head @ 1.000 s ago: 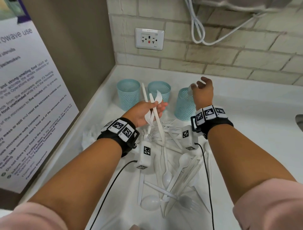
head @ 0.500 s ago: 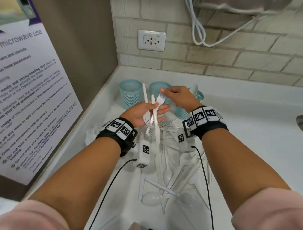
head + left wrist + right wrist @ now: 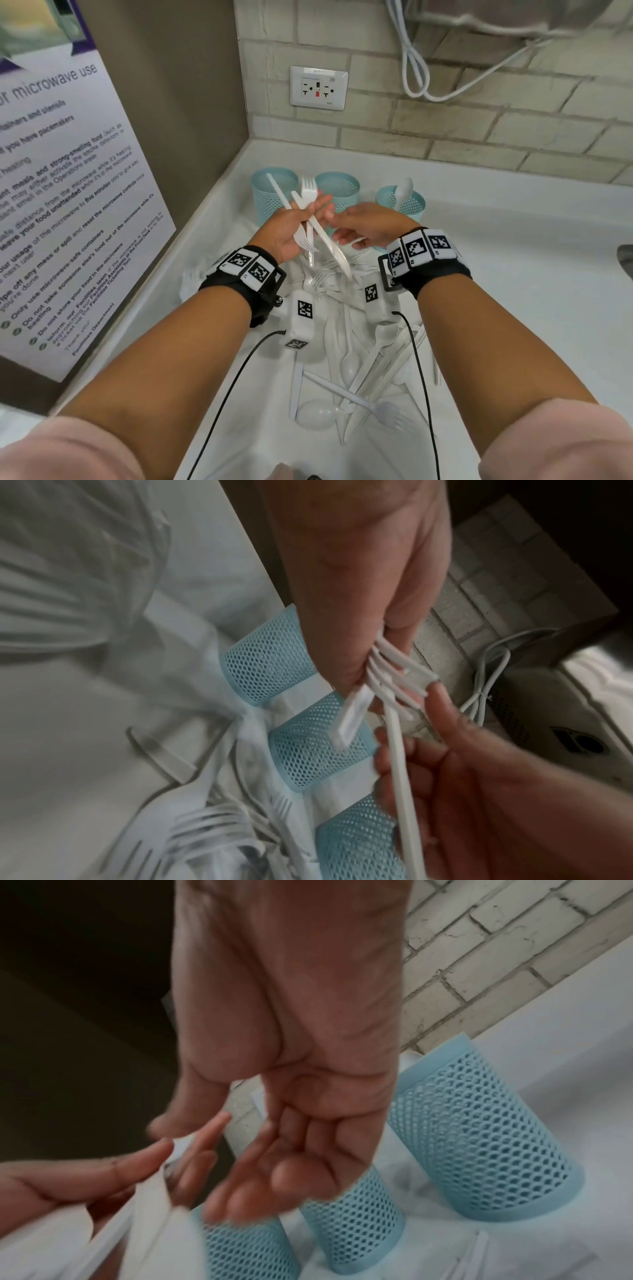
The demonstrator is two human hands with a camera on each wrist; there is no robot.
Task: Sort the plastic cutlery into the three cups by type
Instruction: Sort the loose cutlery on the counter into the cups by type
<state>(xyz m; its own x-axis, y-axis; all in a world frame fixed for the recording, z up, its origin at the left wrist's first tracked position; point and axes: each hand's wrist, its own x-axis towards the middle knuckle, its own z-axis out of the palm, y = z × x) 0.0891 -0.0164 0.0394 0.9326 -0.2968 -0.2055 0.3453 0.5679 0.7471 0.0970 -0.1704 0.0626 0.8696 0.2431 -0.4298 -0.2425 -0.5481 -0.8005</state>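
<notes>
My left hand point(image 3: 291, 229) grips a bundle of white plastic cutlery point(image 3: 308, 212), forks and a knife, held upright in front of the cups. My right hand point(image 3: 366, 222) is beside it with curled fingers, its fingertips at the bundle point(image 3: 387, 680). I cannot make out whether it pinches a piece. Three light-blue mesh cups stand in a row behind: the left cup point(image 3: 270, 195), the middle cup point(image 3: 339, 192) and the right cup point(image 3: 407, 205). A white spoon point(image 3: 404, 190) stands in the right cup. A loose cutlery pile point(image 3: 359, 370) lies on the white counter point(image 3: 513, 291) under my wrists.
A wall with a poster point(image 3: 68, 205) borders the counter on the left. The brick back wall carries a power outlet point(image 3: 318, 87) and a hanging white cable point(image 3: 418, 68). Black cords point(image 3: 233, 387) run from my wrist cameras over the counter.
My right hand left the right cup, where a spoon now stands, and came left to the bundle. The left hand has kept its grip and lifted the bundle slightly.
</notes>
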